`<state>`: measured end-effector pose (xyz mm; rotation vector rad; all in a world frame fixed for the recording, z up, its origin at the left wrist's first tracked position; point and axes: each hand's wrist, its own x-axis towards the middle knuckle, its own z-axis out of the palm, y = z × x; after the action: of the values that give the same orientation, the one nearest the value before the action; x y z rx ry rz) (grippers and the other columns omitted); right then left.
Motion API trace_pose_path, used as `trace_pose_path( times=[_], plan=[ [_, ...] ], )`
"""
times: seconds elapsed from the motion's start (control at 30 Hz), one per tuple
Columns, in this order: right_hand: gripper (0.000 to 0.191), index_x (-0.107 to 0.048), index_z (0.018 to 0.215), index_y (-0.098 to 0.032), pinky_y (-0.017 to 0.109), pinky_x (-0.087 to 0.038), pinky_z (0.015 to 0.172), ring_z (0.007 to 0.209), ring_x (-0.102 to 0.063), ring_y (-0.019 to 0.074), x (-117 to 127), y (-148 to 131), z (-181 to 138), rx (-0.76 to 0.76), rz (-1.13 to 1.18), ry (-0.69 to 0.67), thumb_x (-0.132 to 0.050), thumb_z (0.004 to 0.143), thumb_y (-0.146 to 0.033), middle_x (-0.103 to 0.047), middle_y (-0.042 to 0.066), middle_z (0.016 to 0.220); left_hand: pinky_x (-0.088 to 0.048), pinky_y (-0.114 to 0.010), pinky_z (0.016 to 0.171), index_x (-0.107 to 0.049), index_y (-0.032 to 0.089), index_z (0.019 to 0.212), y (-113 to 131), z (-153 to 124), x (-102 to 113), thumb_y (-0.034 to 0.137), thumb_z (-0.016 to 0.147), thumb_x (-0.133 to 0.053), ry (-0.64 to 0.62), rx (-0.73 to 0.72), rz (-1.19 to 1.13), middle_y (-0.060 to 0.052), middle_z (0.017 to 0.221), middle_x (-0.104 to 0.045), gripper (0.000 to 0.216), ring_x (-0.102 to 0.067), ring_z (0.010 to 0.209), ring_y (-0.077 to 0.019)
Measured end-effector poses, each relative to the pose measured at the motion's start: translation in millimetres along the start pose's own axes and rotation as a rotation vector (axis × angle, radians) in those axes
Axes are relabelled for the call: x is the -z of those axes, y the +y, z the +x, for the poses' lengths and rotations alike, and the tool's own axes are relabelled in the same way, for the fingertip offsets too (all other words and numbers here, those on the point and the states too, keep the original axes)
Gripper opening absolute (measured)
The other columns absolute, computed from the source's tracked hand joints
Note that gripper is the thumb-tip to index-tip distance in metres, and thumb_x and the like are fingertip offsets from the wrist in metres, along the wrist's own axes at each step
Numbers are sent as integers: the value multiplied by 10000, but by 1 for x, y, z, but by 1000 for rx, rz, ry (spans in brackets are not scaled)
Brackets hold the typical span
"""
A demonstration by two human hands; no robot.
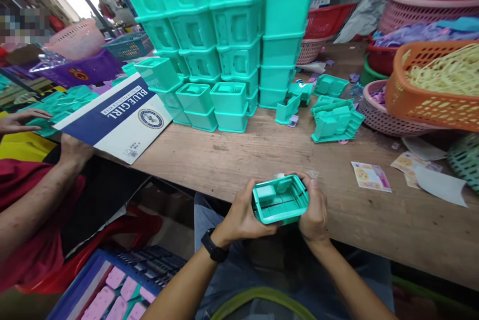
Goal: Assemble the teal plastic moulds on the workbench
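Between my two hands is a teal plastic box (281, 205), its open side facing up toward me at the table's front edge. My left hand (243, 213), with a black watch at the wrist, grips its left end. Closed round the right end is my right hand (315, 210). Inside the box a raised block and a rounded part show. Beyond it rise tall stacks of similar teal boxes (235, 21). To the right of these stacks lie loose teal plastic parts (335, 118).
A co-worker's hand (75, 150) touches a white-and-blue cardboard sheet (119, 115) at left. An orange basket (422, 98) of pale yellow strips stands right, near printed paper slips (371, 176). Below left, a blue crate (71, 285) holds pink pieces.
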<state>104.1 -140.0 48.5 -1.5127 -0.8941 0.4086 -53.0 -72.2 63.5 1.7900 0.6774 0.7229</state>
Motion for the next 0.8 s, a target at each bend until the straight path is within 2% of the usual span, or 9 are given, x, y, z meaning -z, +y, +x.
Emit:
trace_pose_path(
  times=[0.17,0.27,0.4,0.53,0.7,0.8],
  plan=[
    [578,-701,1021,-210,326,-512,771,829,-686,207,-3,-2,-1,18,-6,13,-235,1058,-548,-750,45,916,-526,-302,763,-534,206,1153,2,0,2,262,596,-867,-5,-1,18,-3,952,-711,651,-666,831,-201],
    [476,-703,1026,-218,324,-509,744,827,-686,205,-3,-4,-3,63,-5,12,-288,1050,-450,-755,36,922,-539,-309,793,-538,207,1161,4,0,4,250,603,-873,-19,-1,33,-7,985,-713,651,-676,865,-205],
    [432,-698,1052,-222,326,-509,754,877,-684,207,-1,-5,-7,83,24,4,-311,1052,-414,-754,43,995,-555,-350,897,-484,231,1283,-1,-5,5,262,635,-885,-43,-17,7,-44,1158,-691,762,-684,990,-228],
    [458,-670,1122,-225,317,-506,812,952,-676,197,0,-7,-14,84,61,-5,-271,1087,-447,-735,47,1053,-521,-377,1020,-480,260,1378,-8,-11,7,178,626,-875,-45,-48,38,-66,1344,-634,853,-648,1187,-269],
    [400,-652,1137,-220,317,-500,810,898,-655,186,-3,-13,-19,47,11,-26,-323,1088,-443,-716,50,1056,-541,-335,898,-580,232,1281,0,-11,14,146,652,-846,-73,54,-12,-35,1179,-719,689,-696,1039,-243],
    [383,-646,1138,-216,312,-507,795,873,-655,182,-4,-15,-17,59,-17,-36,-329,1089,-426,-701,40,987,-539,-344,912,-581,224,1290,6,-10,17,152,665,-835,-88,73,-6,-41,1193,-724,679,-696,1051,-249]
  ],
)
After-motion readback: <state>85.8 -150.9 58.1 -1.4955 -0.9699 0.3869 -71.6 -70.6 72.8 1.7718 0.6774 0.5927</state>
